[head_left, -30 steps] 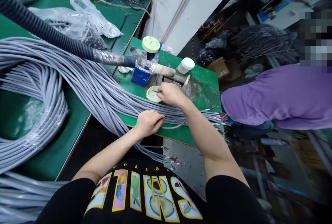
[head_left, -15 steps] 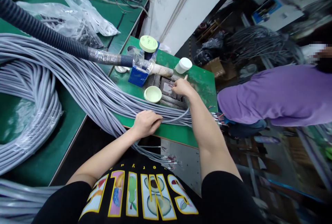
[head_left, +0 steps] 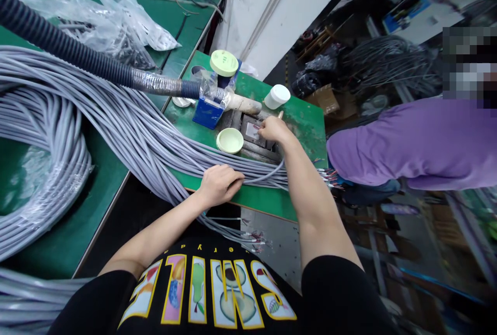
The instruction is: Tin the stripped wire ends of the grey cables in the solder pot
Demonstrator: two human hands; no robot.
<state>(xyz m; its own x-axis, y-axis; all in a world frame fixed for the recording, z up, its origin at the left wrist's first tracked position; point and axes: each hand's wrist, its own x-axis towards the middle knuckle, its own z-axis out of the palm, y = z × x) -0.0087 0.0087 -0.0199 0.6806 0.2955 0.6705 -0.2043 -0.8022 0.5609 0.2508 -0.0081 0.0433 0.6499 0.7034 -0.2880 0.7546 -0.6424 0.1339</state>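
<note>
My right hand (head_left: 275, 129) is closed on the end of a grey cable (head_left: 272, 173), which loops up from the bundle beneath my forearm. Thin bare wire ends (head_left: 257, 127) stick out past the fingertips, just over the shiny surface of a square metal pot (head_left: 251, 135) like a solder pot. Whether they touch that surface is hard to tell. My left hand (head_left: 220, 185) lies curled on the near edge of the grey cable bundle (head_left: 186, 151); what its fingers close on is hidden. An open pale green tub (head_left: 230, 141) stands between the pot and the bundle.
A black corrugated hose (head_left: 97, 68) ends in a pale nozzle (head_left: 244, 103) beside the pot, propped on a blue box (head_left: 207, 112). Behind are a white jar (head_left: 277, 97) and a green-lidded tub (head_left: 224, 63). A person in a purple top (head_left: 407, 143) is at the right.
My view has shifted very slightly. Both hands keep nearly the same place, and the wire ends remain over the pot.
</note>
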